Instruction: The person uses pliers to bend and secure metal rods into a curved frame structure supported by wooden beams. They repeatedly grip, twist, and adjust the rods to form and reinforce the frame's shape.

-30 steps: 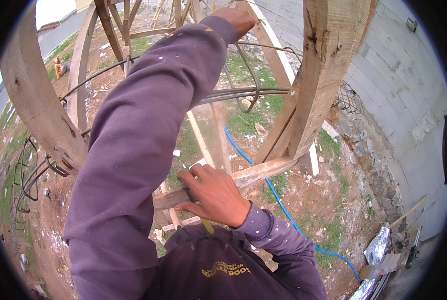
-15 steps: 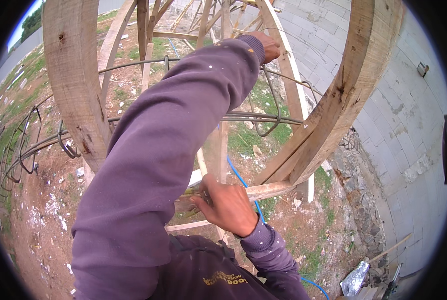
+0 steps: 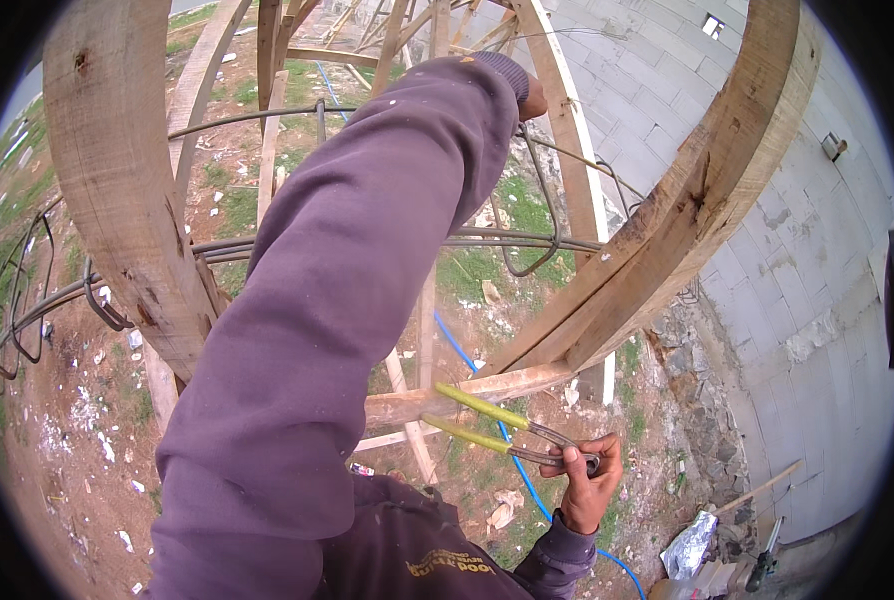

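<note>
My left arm stretches across the view, and my left hand (image 3: 534,100) is at the thin upper steel bar (image 3: 570,153) of a rebar cage. The sleeve cuff hides most of that hand, so its fingers do not show. A bent steel stirrup (image 3: 552,205) hangs just below it. Lower right, my right hand (image 3: 591,480) is closed round the metal head end of pincers (image 3: 487,408). Their two yellow-green handles point up and left, spread apart, in front of a wooden crosspiece (image 3: 407,405).
Thick timber posts stand left (image 3: 117,190) and right (image 3: 692,190) of my arms. More rebar (image 3: 42,310) runs off left. A blue hose (image 3: 539,500) crosses the littered ground. A grey block wall (image 3: 797,270) rises at right, with a silver packet (image 3: 689,545) near its foot.
My right hand has moved right and down, away from the wooden crosspiece, and the pincers now show plainly in it. My left hand stays near the upper bar, more hidden by its cuff.
</note>
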The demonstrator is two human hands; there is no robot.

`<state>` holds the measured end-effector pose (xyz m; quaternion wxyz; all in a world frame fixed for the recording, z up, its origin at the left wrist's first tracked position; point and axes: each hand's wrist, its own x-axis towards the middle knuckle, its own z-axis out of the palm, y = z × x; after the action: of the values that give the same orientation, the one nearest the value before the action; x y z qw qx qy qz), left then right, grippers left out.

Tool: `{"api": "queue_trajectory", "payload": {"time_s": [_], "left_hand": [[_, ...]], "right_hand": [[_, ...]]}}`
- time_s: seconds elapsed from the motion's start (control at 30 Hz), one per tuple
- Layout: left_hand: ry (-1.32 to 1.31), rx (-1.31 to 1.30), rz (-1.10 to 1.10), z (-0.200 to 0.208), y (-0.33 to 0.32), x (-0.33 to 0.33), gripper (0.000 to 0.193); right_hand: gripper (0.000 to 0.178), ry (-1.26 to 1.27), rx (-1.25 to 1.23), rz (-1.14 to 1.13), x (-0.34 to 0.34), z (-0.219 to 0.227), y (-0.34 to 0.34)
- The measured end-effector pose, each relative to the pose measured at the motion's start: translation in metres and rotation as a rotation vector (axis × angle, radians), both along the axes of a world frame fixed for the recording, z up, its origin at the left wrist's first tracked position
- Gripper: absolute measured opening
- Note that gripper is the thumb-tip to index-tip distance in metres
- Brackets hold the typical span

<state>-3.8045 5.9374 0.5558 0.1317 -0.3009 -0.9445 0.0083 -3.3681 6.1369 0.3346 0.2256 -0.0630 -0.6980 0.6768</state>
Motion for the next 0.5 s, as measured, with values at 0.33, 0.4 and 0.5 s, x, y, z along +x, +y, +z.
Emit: {"api": "queue_trajectory", "payload": {"time_s": [0.33, 0.4, 0.5], "left_hand": [[0.349, 0.905, -0.201, 0.020, -0.003, 0.170, 0.028], [0.511, 0.981, -0.280, -0.008, -0.010, 0.207, 0.025], [0.406, 0.985, -0.200, -0.048, -0.023, 0.249, 0.023]], "right_hand": [[0.052, 0.115, -0.911, 0.392, -0.009, -0.074, 0.047], [0.069, 0.059, -0.906, 0.720, -0.011, -0.088, 0.049], [0.060, -0.149, -0.805, 1.130, -0.017, -0.098, 0.043]]}}
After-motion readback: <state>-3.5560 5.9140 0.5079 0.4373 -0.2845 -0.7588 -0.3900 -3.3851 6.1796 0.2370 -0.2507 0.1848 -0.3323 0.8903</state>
